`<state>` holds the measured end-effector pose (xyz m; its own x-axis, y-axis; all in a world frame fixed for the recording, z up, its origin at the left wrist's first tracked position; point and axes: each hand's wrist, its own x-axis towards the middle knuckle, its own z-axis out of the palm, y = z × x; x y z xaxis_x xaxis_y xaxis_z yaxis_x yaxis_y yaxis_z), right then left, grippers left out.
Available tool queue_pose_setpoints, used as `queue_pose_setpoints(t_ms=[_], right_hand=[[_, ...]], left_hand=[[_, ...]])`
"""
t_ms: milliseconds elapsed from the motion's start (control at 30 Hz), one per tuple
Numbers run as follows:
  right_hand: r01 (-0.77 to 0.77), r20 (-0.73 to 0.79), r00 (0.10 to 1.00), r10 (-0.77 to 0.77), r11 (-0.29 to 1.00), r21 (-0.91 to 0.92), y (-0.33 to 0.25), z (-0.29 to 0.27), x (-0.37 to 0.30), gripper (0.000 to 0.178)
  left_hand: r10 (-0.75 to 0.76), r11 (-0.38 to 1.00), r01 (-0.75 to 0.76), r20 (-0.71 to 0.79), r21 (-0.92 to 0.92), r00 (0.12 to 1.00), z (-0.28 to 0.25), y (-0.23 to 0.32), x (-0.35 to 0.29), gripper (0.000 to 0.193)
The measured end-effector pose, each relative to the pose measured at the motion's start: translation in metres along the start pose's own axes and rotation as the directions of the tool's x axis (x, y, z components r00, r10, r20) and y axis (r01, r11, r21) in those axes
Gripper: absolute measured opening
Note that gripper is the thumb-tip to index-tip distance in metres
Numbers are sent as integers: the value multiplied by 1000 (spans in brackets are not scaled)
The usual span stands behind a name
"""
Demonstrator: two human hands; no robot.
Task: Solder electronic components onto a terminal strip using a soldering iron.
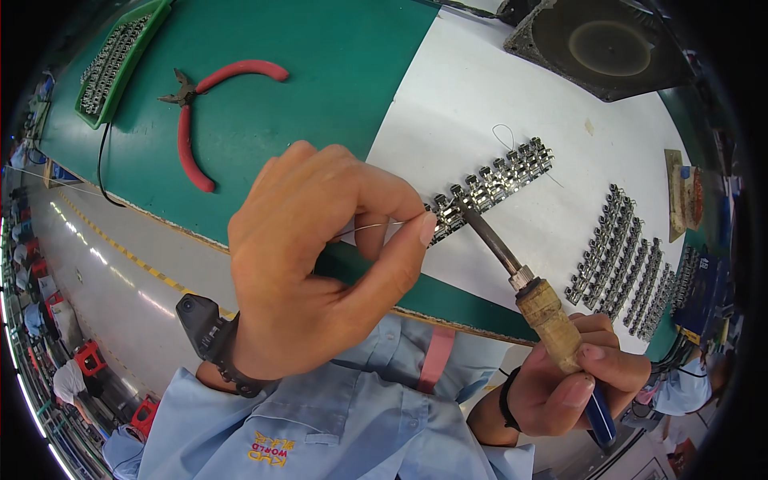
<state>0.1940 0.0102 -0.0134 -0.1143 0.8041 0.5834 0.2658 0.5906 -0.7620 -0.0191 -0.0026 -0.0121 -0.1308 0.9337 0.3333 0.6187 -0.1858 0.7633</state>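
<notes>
My left hand (320, 240) pinches a thin silvery solder wire (372, 228) between thumb and forefinger, close to the near end of a strip of small metal parts (504, 178). That strip lies slanted on a white sheet (448, 96). In my right hand (580, 380) is a soldering iron (550, 316) with a worn, tan-wrapped grip and a blue end. Its dark tip meets the strip just right of my left fingertips; whether tip and wire touch cannot be made out. A fine wire loop (502, 134) stands out behind the strip.
Red-handled cutting pliers (185, 140) lie spread on the green mat (336, 48). A green tray (136, 68) of similar strips sits far left. More strips (612, 248) line the right side, near a small block (684, 196). A dark square fan (552, 52) stands at the back right.
</notes>
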Motion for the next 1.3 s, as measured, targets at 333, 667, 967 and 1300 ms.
queue_pose_setpoints(t_ms=[333,667,967,1300], right_hand=[[25,-147,989,-17,998,58,0,2,-6,24],[-5,-35,999,8,996,92,0,-4,-4,25],[43,-32,999,-41,997,68,0,-6,-8,23],[61,-31,998,-60,998,25,-3,2,-13,24]], left_hand=[[3,1000,-3,5,19,1000,-2,0,-2,11],[-138,979,135,-11,-153,990,-3,6,-6,8],[-26,980,19,-32,-200,999,-6,1,-10,8],[-38,996,40,23,-86,999,-5,2,-9,9]])
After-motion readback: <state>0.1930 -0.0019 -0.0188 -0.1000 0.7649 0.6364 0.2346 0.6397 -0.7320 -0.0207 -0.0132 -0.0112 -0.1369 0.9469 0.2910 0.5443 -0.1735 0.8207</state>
